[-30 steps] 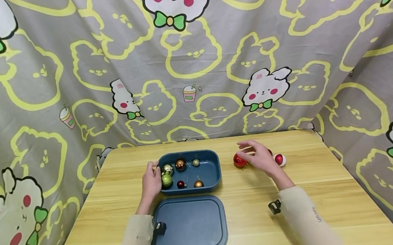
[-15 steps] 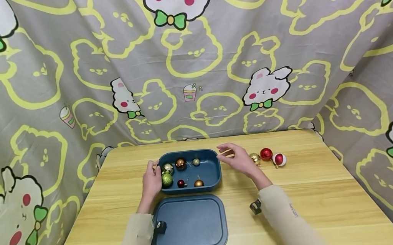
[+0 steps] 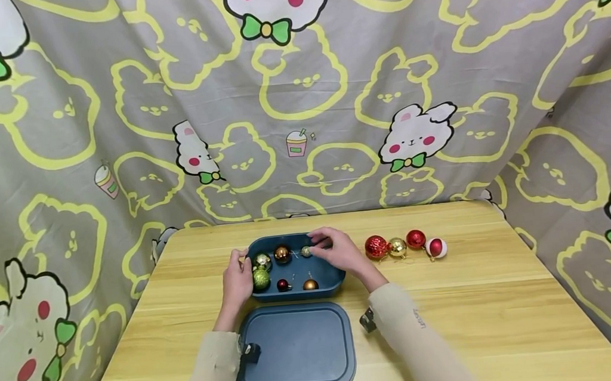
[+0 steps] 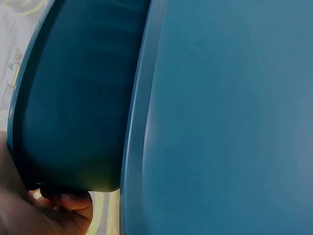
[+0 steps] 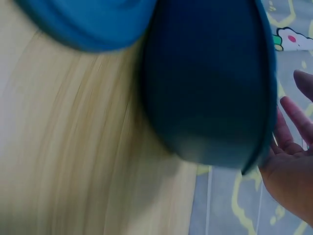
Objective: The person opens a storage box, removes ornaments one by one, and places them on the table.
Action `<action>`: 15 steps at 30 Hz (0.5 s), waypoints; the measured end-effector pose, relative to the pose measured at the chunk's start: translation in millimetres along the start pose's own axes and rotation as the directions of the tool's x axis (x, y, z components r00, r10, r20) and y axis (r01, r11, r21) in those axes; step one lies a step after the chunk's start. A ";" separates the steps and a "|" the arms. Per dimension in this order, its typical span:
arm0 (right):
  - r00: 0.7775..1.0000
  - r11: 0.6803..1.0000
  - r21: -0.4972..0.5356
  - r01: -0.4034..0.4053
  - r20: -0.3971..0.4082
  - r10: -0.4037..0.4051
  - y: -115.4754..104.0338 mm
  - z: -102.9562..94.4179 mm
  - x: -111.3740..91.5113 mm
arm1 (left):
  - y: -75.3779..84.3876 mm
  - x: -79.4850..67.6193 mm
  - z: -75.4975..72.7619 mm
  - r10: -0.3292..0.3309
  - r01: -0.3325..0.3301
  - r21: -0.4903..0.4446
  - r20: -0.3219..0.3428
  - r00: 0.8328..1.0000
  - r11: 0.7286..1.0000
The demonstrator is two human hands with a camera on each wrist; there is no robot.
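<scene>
A dark blue rectangular box [image 3: 292, 295] stands near the table's far side, holding several Christmas baubles. Inside are a green bauble [image 3: 261, 279], a shiny gold one [image 3: 262, 261], a brown one [image 3: 282, 253], a small dark red one [image 3: 283, 285] and an orange-gold one [image 3: 310, 284]. My left hand [image 3: 237, 279] grips the box's left end, and its fingers show curled against that end in the left wrist view. My right hand [image 3: 340, 252] is over the box's right part, thumb and fingers apart, close to a small glittery bauble [image 3: 306, 251]. Nothing shows in its grasp.
The box's blue lid [image 3: 296, 349] lies flat just in front of the box. To the right sit a red glitter bauble [image 3: 376, 247], a gold one [image 3: 397, 246], a red one [image 3: 415, 239] and a red-and-white one [image 3: 436, 248]. A patterned curtain [image 3: 331, 170] hangs behind the table [image 3: 483, 320].
My right hand has moved left from the loose baubles on the right to over the box. My left hand has stayed on the box's left end.
</scene>
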State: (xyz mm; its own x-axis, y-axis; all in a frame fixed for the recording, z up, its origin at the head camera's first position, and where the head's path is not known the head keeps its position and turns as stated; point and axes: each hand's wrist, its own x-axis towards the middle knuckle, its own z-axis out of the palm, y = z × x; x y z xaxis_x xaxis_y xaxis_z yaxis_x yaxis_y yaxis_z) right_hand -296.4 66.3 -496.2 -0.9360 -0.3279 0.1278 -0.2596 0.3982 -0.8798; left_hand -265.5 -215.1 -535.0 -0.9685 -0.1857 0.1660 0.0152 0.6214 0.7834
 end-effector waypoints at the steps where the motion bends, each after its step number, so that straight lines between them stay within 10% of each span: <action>1: 1.000 1.000 -0.008 0.003 0.004 -0.003 -0.8 4.4 3.0 | -0.2 0.2 -0.1 0.000 0.000 -0.001 0.002 1.000 1.000; 15: 0.996 0.995 -0.079 -0.056 0.065 0.062 -6.2 54.7 32.2 | 1.1 0.8 1.2 -0.006 0.006 -0.002 -0.006 1.000 1.000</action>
State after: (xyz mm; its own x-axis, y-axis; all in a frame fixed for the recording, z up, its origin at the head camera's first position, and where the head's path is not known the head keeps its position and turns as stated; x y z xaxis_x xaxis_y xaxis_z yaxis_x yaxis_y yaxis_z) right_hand -312.0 6.4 -511.7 -0.9328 -0.3578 0.0434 -0.2245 0.4828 -0.8465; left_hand -266.6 -213.7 -534.7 -0.9671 -0.1940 0.1643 0.0094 0.6185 0.7858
